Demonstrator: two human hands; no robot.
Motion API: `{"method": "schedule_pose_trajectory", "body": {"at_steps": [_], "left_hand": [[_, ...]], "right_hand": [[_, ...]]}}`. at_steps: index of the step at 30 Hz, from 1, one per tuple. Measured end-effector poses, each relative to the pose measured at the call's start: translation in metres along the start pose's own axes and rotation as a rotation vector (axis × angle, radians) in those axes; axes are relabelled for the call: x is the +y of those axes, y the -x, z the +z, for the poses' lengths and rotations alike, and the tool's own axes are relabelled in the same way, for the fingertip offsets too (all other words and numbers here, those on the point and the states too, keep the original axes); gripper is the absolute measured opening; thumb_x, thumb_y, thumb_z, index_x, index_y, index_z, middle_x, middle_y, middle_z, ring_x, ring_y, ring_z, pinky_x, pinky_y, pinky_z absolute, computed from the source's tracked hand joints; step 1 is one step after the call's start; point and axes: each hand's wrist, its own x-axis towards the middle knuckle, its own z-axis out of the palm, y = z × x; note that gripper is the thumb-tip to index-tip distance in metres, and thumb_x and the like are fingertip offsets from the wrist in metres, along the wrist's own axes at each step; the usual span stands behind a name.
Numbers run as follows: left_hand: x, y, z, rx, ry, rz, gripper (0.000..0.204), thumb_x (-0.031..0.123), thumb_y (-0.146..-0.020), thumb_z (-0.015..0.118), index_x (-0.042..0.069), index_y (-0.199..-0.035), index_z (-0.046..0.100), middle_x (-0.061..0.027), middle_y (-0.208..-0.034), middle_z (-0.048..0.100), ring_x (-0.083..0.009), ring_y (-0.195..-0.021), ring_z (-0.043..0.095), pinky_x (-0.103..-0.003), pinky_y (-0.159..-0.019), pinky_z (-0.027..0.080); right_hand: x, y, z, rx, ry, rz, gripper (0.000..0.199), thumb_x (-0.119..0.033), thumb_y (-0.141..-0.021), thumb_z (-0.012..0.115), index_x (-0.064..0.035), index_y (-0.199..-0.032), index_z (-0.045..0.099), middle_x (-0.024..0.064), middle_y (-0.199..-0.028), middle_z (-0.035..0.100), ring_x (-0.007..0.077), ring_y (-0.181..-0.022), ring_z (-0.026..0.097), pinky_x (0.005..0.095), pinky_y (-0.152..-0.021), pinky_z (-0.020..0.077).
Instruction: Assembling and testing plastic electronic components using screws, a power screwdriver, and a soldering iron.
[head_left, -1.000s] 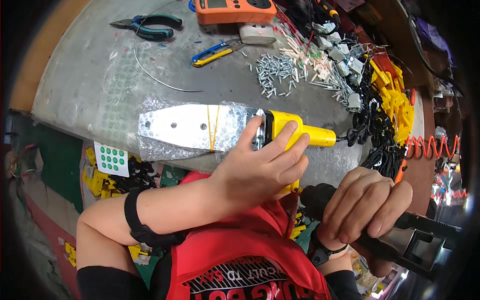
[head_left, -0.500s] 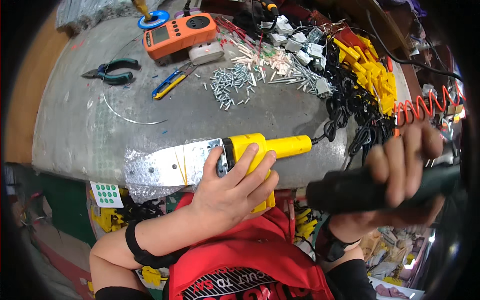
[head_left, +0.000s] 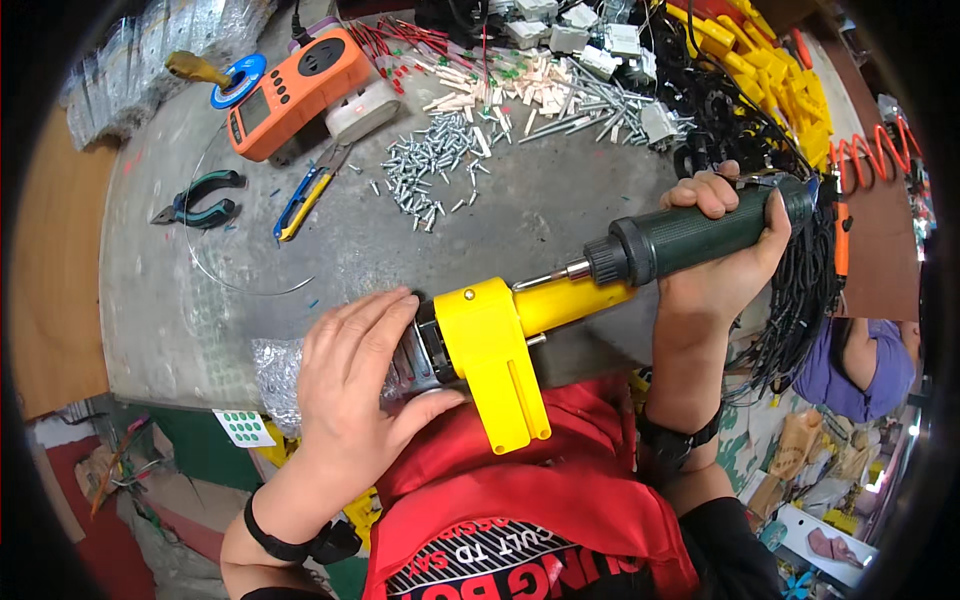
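Observation:
My right hand (head_left: 730,225) grips a dark green electric screwdriver (head_left: 690,245). Its thin bit (head_left: 550,277) points left, with the tip at the upper right edge of a yellow tool body (head_left: 490,350); whether it sits on a screw I cannot make out. A small metal screw or pin (head_left: 537,340) sticks out of the body's right side. The body's yellow handle (head_left: 575,302) runs right beneath the screwdriver. My left hand (head_left: 355,370) is wrapped over the tool's metal plate (head_left: 405,362), fingers over the top and thumb below. Bubble wrap (head_left: 278,375) covers the plate's far left end.
Loose screws (head_left: 430,165) lie in a pile beyond the tool. Behind are an orange meter (head_left: 300,95), pliers (head_left: 205,200), a utility knife (head_left: 308,195) and pale sleeves (head_left: 510,85). Black cables (head_left: 775,340) hang at the right, below yellow parts (head_left: 765,70).
The screwdriver has come left and up, from the right side to the yellow tool body. The body has turned so its other face shows. My left hand has shifted left onto the plate.

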Motion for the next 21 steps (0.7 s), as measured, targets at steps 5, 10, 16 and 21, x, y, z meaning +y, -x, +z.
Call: {"method": "schedule_pose_trajectory", "body": {"at_steps": [5,10,16,21], "left_hand": [[-0.005,-0.007,0.001,-0.025,0.008,-0.008,0.066,0.033,-0.064,0.082,0.001,-0.116,0.059,-0.0159,-0.117,0.061,-0.0343,-0.105,0.058,-0.045,-0.092,0.042],[-0.009,-0.007,0.002,-0.009,0.048,0.007,0.064,0.033,-0.063,0.082,0.0,-0.113,0.061,-0.0159,-0.114,0.063,-0.034,-0.099,0.06,-0.043,-0.089,0.044],[-0.013,-0.006,0.006,0.042,0.121,0.025,0.062,0.033,-0.064,0.082,-0.003,-0.111,0.063,-0.0183,-0.111,0.066,-0.0326,-0.094,0.064,-0.04,-0.081,0.048],[-0.013,-0.008,0.008,0.055,0.124,0.05,0.062,0.032,-0.063,0.082,-0.006,-0.108,0.063,-0.0198,-0.107,0.067,-0.0322,-0.089,0.066,-0.038,-0.077,0.05]], "right_hand": [[0.003,-0.002,-0.004,0.023,-0.021,0.027,0.045,-0.045,-0.088,0.052,-0.0035,-0.106,0.051,0.0009,-0.077,0.048,0.0142,-0.07,0.048,0.0355,-0.08,0.0418],[0.007,0.001,-0.002,-0.003,-0.136,0.085,0.044,-0.045,-0.088,0.053,-0.0043,-0.104,0.051,-0.0003,-0.077,0.047,0.0129,-0.07,0.047,0.0331,-0.08,0.0415],[0.011,-0.005,-0.005,-0.025,-0.193,0.145,0.036,-0.038,-0.084,0.057,-0.0058,-0.098,0.047,-0.0035,-0.074,0.045,0.0091,-0.068,0.047,0.028,-0.076,0.0413],[0.013,-0.006,-0.008,-0.053,-0.235,0.158,0.036,-0.039,-0.084,0.057,-0.0055,-0.096,0.047,-0.0038,-0.074,0.044,0.0094,-0.067,0.046,0.0273,-0.075,0.0401]]}}
